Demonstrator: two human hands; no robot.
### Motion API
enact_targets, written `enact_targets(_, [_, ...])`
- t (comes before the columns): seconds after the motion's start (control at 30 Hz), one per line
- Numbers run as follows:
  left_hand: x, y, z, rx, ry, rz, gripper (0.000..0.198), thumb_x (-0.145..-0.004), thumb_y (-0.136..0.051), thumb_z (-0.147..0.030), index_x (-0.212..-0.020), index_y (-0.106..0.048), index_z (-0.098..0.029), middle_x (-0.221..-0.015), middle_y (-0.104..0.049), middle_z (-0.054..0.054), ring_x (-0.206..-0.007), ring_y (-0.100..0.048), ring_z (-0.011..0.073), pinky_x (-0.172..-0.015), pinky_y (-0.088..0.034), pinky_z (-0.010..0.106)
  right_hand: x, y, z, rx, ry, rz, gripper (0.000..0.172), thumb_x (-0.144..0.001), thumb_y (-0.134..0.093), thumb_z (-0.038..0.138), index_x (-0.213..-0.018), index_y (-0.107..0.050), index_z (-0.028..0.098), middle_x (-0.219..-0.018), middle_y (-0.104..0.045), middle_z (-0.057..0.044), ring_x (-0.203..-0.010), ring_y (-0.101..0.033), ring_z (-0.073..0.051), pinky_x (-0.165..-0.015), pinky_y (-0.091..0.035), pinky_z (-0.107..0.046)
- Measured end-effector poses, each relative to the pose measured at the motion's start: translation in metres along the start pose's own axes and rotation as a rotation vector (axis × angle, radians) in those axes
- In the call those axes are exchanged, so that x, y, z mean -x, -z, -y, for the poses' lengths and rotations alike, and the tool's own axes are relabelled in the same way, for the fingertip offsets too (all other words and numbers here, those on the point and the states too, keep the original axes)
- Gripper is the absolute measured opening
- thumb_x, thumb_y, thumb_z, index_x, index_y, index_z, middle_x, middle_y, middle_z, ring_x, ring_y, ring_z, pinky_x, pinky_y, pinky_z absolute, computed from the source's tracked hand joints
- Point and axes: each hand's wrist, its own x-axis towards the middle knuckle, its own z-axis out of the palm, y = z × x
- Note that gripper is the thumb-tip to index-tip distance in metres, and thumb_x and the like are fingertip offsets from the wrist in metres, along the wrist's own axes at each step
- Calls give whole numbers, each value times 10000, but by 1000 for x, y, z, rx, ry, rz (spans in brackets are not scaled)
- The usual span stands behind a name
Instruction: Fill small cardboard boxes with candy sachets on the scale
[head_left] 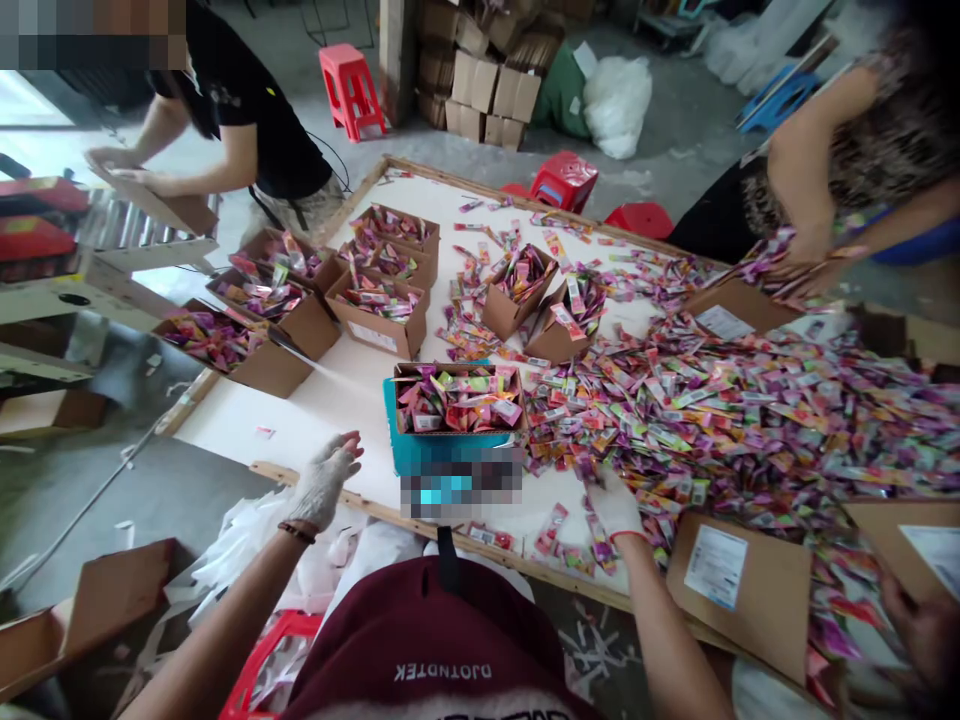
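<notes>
My left hand (324, 487), in a pale knitted glove, hovers over the table's near edge. Its fingers are apart and hold nothing. At the near edge of a big heap of small colourful packets (720, 420) is my right hand (616, 503), also gloved. It touches packets there, and its fingertips are partly hidden among them, so I cannot tell whether it grips any. Between and beyond my hands stands an open cardboard box (459, 434) filled with packets. This box rests on a teal scale or tray (405, 455), whose front part is blurred out.
Several filled boxes (375, 335) stand at the table's left. A co-worker (262, 120) handles a box by a roller conveyor (112, 225); another person's arm (806, 160) reaches over a box at far right. A third hand (919, 620) is beside cartons (746, 585) near right.
</notes>
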Motion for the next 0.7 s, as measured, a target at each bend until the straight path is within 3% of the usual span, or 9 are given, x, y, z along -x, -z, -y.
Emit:
enact_targets(0.1, [-4,-15,-29,48,-98,21,724,-562,-826,-625,-1086,-660,-154,-1238,-652,136,-1083,-642,268,-879,-512,369,-15,32,22,-35,59,-34,312,-944,-596,361,-1175,-680,169,-1063,-736,-74,-990,-672,-221,-918,-538,-383])
enact_targets(0.27, [-4,-32,-69,65,-242,48,641,-643,-769,-603,-1078,-649,-149,-1256,-632,135,-1080,-630,261,-873,-504,361,-13,70,99,-134,462,-211,368,-891,-584,441,-1141,-711,202,-1098,-751,-86,-1027,-674,-261,-967,-512,-409])
enact_targets(0.37, [-3,-41,-80,56,-243,39,654,-660,-739,-582,-1130,-639,-138,-1238,-624,144,-1088,-619,265,-813,-523,340,-10,80,123,-58,473,-239,353,-906,-550,430,-1109,-713,191,-1068,-745,-104,-1002,-675,-267,-958,-511,-408])
enact_targets(0.47, [-1,-58,-82,-132,-181,74,724,-659,-742,-545,-1254,-604,-155,-1205,-633,149,-967,-647,257,-668,-539,315,-13,82,112,107,342,-261,389,-885,-535,392,-1172,-684,176,-1171,-685,-148,-1049,-649,-293,-951,-506,-425])
enact_targets(0.6, [-2,-82,-84,-404,-24,218,593,-778,-665,-447,-1297,-600,-169,-779,-670,73,-512,-601,185,-470,-471,294,-21,74,66,168,200,-163,597,-843,-540,400,-1384,-558,148,-1369,-575,-182,-1250,-569,-326,-1045,-467,-441])
enact_targets(0.7, [-8,-70,-90,-375,19,199,425,-853,-569,-332,-1219,-629,-123,-607,-611,35,-427,-584,181,-443,-463,278,-21,71,19,192,90,-89,609,-866,-508,446,-1402,-550,161,-1369,-592,-182,-1269,-568,-346,-1055,-464,-460])
